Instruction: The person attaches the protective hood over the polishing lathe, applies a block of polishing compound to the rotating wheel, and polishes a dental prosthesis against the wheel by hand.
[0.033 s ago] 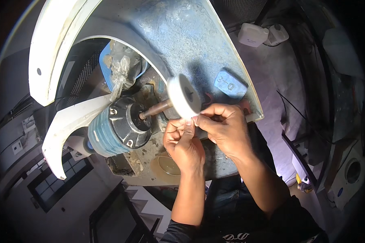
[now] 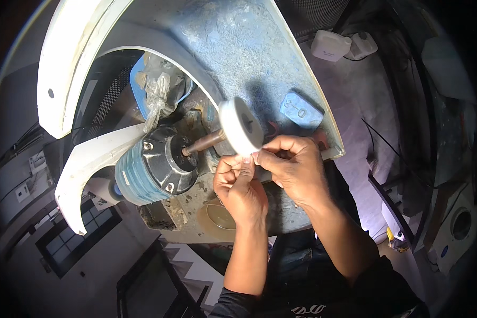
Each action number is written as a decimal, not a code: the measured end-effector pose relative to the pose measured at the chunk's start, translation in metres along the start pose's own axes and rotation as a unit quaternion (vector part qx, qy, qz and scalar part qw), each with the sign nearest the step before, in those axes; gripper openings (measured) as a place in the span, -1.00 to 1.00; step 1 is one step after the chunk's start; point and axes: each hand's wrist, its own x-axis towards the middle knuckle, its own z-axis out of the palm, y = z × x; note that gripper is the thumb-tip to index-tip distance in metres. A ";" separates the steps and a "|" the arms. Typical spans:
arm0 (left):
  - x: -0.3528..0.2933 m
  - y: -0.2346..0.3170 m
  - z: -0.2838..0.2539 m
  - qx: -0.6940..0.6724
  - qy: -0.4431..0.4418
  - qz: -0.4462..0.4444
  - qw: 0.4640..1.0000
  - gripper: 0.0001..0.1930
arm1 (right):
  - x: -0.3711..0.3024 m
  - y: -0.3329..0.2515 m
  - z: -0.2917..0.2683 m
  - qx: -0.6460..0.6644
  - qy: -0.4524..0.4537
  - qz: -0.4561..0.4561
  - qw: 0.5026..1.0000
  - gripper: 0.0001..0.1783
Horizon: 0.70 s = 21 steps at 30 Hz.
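Observation:
A white buffing wheel sits on the end of a brown shaft that comes out of a blue-and-black electric motor. Its face looks smeared, as though it is turning. Right under the wheel's lower edge, my left hand and my right hand meet fingertip to fingertip. Both are closed in a pinch, thumbs against fingers. Whatever lies between them is tiny and mostly hidden, so I cannot name it; it seems to touch the rim of the wheel.
A curved white guard arches around the wheel, with a blue-stained panel behind. On that panel lies a blue block. A blue tub holds a knotted plastic bag. Below the motor, a round dish rests on the dirty bench.

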 end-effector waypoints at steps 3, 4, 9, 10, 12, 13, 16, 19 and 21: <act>0.002 0.003 0.001 0.007 0.005 -0.003 1.000 -0.96 | 0.001 0.000 0.000 -0.003 -0.001 0.009 1.000 -0.91; 0.004 0.005 0.000 0.007 0.006 -0.002 1.000 -0.96 | 0.001 0.000 0.001 -0.005 -0.004 0.020 1.000 -0.90; 0.004 0.009 0.001 0.145 0.019 0.062 0.987 -0.99 | 0.004 -0.001 0.006 0.045 -0.013 0.061 0.997 -0.89; 0.002 0.009 0.002 0.145 0.019 0.063 0.987 -0.99 | 0.004 -0.002 0.007 0.038 -0.005 0.101 0.994 -0.88; -0.004 0.009 0.004 0.234 0.053 0.102 0.965 -0.99 | 0.004 0.001 0.006 0.030 -0.017 0.099 0.994 -0.88; -0.007 0.007 0.001 0.228 0.034 0.112 0.967 -0.97 | 0.004 0.002 0.004 0.022 -0.028 0.100 0.994 -0.87; -0.009 0.001 -0.010 0.223 0.028 0.163 0.961 -0.93 | 0.001 -0.005 0.005 -0.021 -0.074 0.038 0.996 -0.86; -0.006 -0.003 -0.015 0.216 -0.007 0.176 0.960 -0.90 | 0.000 -0.001 -0.001 0.010 -0.098 0.024 0.995 -0.86; -0.005 -0.005 -0.015 0.215 -0.017 0.184 0.959 -0.89 | 0.000 -0.002 -0.003 0.019 -0.098 0.040 0.994 -0.86</act>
